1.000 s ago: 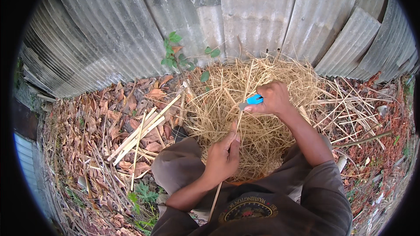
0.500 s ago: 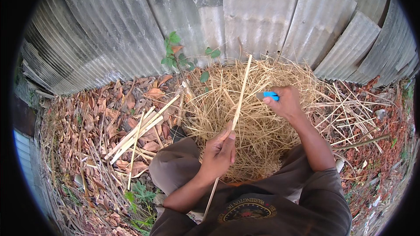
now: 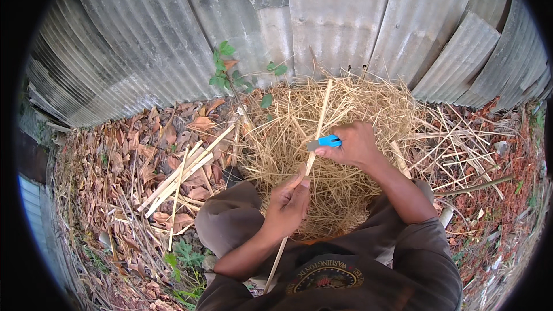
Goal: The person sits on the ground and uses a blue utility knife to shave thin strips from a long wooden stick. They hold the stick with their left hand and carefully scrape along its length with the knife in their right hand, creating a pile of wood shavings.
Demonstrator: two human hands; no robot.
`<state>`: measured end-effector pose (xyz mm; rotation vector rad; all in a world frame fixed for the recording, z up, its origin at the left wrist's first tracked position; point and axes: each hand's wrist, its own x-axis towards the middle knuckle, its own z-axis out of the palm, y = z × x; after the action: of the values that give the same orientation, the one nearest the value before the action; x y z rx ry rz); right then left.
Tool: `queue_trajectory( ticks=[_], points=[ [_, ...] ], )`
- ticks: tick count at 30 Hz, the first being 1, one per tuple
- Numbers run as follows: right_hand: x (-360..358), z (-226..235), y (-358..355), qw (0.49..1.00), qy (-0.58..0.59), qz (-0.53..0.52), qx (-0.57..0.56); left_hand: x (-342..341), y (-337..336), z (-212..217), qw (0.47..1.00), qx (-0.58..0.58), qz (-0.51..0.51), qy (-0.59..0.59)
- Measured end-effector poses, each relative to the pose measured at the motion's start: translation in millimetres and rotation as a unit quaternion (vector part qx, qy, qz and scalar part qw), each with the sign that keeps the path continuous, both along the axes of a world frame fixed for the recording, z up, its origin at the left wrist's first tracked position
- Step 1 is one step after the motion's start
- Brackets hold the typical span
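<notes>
Dry brown leaves (image 3: 121, 155) cover the ground at the far left of my view, below a wall of grey corrugated sheets (image 3: 173, 40). Just right of them lies a loose bundle of pale split sticks (image 3: 184, 173), slanting up toward a small green plant (image 3: 227, 72) at the foot of the wall. Next I see my left knee (image 3: 230, 219) in brown cloth, and beside it my left hand (image 3: 288, 201), fingers curled tightly around a long thin strip of bamboo (image 3: 314, 138). That strip runs from below my forearm, through the fist, and up over a heap of straw-coloured shavings (image 3: 340, 115) toward the wall. To the right, my right hand (image 3: 354, 144) is closed around a knife with a blue handle (image 3: 328, 141), whose grey blade touches the strip just above my left hand. I cannot tell how deep the blade sits. Farther right, more pale sticks (image 3: 455, 150) lie scattered over reddish leaf litter (image 3: 507, 138), well apart from both hands.
</notes>
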<state>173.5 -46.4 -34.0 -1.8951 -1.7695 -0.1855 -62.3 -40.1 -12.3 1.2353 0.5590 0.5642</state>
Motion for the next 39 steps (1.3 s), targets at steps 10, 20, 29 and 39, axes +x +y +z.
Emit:
queue_trajectory(
  ticks=[10, 20, 29, 39],
  points=[
    [7.1, -5.2, 11.4, 0.995, -0.057, 0.051, 0.068, 0.1, -2.4, -1.0, 0.999, -0.034, -0.004, 0.001],
    [18.6, -9.7, 19.5, 0.991, -0.073, 0.07, 0.086, 5.6, -3.6, 5.6, 0.999, -0.044, -0.004, 0.019],
    [63.5, -15.6, 20.4, 0.996, -0.049, -0.064, 0.041, 3.9, -14.5, 5.8, 0.998, -0.028, -0.034, 0.043],
    [90.6, -13.5, 28.1, 0.985, -0.055, -0.159, -0.045, 9.1, -9.7, 0.8, 0.996, -0.076, -0.04, 0.029]
  ],
)
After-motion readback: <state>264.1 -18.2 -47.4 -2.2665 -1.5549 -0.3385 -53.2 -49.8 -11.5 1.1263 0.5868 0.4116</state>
